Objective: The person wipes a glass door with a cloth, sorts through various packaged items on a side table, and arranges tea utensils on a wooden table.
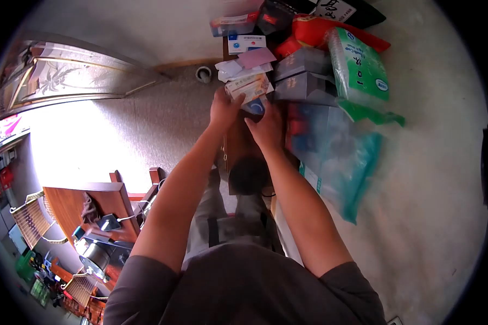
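Pinching orange-white box at lower edge: left hand, upper middle of frame, above brown counter. Blue-white packet just below box, pink paper just above. Right hand curled at packet's side, can't tell if gripping. Grey boxes, upper right. Clear teal-edged bag below them, green-printed pack beside them, far right of pile.

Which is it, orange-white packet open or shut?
Cannot tell: the packet shows its printed face, its ends too blurred, left hand at its edge.
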The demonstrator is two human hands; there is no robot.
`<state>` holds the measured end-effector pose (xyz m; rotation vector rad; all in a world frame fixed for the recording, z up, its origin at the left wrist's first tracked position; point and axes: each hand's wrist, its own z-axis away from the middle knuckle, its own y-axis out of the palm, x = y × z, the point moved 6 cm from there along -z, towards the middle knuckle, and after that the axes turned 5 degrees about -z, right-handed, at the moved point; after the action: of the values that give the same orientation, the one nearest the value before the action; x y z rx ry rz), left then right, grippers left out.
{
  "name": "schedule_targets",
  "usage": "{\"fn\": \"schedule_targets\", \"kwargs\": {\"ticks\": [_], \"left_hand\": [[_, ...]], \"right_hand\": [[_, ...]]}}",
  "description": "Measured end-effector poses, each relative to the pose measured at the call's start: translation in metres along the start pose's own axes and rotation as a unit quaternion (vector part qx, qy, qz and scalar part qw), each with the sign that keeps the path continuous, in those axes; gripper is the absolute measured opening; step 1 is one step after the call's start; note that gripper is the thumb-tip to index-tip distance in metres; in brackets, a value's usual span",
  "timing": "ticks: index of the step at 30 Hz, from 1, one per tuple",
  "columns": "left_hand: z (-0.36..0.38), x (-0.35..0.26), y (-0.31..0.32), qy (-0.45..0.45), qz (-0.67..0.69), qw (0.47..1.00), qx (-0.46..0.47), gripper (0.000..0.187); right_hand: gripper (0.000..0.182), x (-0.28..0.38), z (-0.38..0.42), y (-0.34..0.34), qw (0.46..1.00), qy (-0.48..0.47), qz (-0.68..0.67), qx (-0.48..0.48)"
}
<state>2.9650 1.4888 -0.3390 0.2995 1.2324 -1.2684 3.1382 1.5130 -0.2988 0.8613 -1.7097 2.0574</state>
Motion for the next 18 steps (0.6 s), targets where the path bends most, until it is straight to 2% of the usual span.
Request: {"fn": "schedule_targets", "kwargs": {"ticks": [5, 8, 10, 12, 15, 18], "left_hand": [[-0.018, 0.003, 0.015, 0.001, -0.035, 0.999, -0.031, 0.072], [-0.007, 0.017, 0.019, -0.025, -0.078, 0.996, 0.033, 0.070], [0.006, 0.038, 0.022, 0.005, -0.121, 0.988, 0.093, 0.067], [0.031, 0.052, 0.020, -0.010, -0.092, 0.982, 0.162, 0.062], [0.051, 0.046, 0.019, 0.017, -0.082, 0.983, 0.163, 0.059], [0.016, 0.042, 0.003, -0.015, -0.140, 0.990, 0.030, 0.061]], "right_hand": [[0.077, -0.020, -0.015, 0.014, 0.999, 0.034, -0.018, 0.004], [0.072, -0.034, -0.005, 0.011, 0.999, 0.051, 0.005, 0.016], [0.069, -0.038, 0.005, 0.005, 0.999, 0.028, 0.013, 0.011], [0.068, -0.052, 0.029, 0.002, 0.999, 0.043, 0.017, 0.012], [0.065, -0.063, 0.057, 0.000, 0.997, 0.071, -0.011, -0.014], [0.069, -0.067, 0.067, -0.003, 0.994, 0.109, 0.001, -0.030]]}}
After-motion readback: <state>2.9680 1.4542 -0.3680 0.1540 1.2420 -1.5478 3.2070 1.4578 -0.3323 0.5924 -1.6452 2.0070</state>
